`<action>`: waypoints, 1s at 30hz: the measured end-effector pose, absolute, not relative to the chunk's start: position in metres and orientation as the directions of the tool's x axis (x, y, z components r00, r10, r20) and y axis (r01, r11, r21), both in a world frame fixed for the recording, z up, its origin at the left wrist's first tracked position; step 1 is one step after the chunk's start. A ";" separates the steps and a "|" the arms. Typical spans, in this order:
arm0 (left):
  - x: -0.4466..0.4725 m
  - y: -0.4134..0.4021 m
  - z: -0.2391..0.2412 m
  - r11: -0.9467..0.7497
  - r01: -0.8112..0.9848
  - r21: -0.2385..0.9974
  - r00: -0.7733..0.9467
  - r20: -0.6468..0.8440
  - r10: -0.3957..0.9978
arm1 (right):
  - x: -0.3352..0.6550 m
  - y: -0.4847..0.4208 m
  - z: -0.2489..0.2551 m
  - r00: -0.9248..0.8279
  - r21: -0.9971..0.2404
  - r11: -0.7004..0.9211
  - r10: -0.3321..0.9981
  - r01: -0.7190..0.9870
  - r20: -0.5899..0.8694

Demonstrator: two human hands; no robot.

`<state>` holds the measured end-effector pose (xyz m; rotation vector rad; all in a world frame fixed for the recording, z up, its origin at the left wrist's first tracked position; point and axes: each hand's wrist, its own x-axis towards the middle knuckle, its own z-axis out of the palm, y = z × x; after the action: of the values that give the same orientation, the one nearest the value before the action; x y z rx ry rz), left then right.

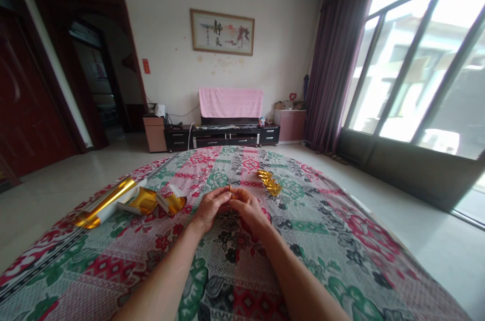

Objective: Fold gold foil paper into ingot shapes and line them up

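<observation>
My left hand (210,207) and my right hand (246,205) meet over the middle of the cloth-covered table. Pinched between their fingertips is a small piece of gold foil paper (230,189), mostly hidden by the fingers. Just beyond my right hand lie several folded gold foil pieces (269,182), set close together in a slanting row. Left of my left hand rest sheets of gold foil paper with white backs: a long rolled one (109,202) and shorter curled ones (143,201) beside it.
A flowered cloth in red, green and grey (310,227) covers the round table. Past its far edge stands a low black cabinet (212,139) with a pink towel (231,102) draped over a screen. Glass doors (409,73) and a purple curtain (333,58) are at right.
</observation>
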<state>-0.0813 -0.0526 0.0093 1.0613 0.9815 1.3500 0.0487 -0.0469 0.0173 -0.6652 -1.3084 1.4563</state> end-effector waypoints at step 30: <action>-0.079 -0.045 0.005 -0.238 0.315 0.919 -0.184 0.306 0.934 | 0.040 -0.044 0.001 0.006 -0.743 0.397 0.880 0.538 0.475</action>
<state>-0.0793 -0.0446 0.0050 1.5263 1.4616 1.4476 0.0402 -0.0438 0.0013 -1.2660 -1.6623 0.4312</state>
